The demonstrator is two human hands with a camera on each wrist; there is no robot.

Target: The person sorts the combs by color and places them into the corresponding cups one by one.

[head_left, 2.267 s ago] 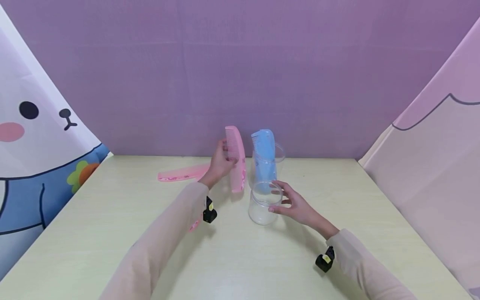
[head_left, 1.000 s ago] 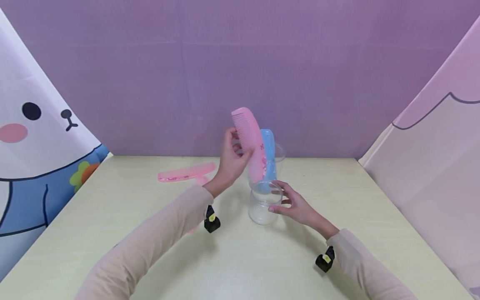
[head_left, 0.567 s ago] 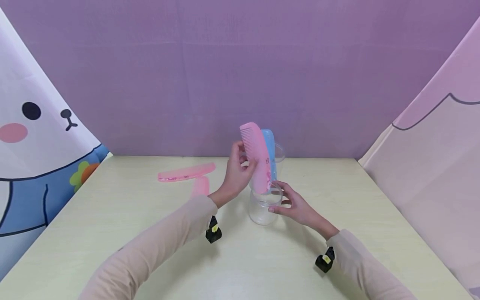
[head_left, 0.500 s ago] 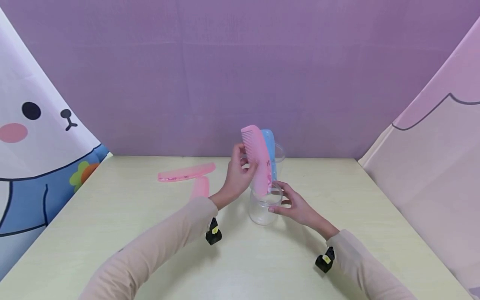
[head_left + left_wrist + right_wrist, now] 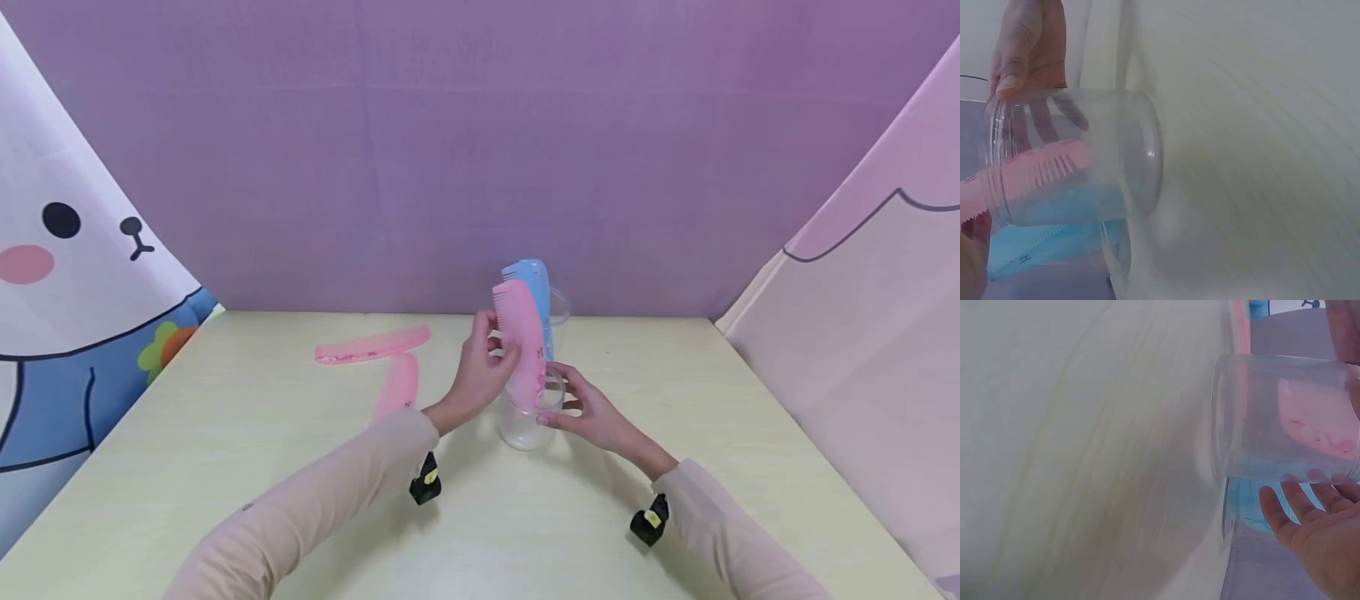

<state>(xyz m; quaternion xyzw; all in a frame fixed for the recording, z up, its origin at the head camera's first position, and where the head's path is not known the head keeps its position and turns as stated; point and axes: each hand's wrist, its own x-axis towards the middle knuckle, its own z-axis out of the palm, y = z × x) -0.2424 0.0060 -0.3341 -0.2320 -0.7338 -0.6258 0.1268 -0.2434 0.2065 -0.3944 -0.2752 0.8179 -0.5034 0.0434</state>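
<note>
Left hand [image 5: 480, 375] is pinching the pink comb [image 5: 521, 346] by its toothed edge and holding it upright with its lower end inside the near clear cup [image 5: 528, 417], while the right hand [image 5: 592, 412] is curling its fingers around that cup's right side at mid-table. Judging by this, the step in hand is seating the comb, and the next move is calling for letting it slide to the bottom and loosening the pinch. Behind, the blue comb [image 5: 534, 292] is standing in the far cup [image 5: 558, 304], and two more pink combs [image 5: 371, 346] are lying flat to the left.
</note>
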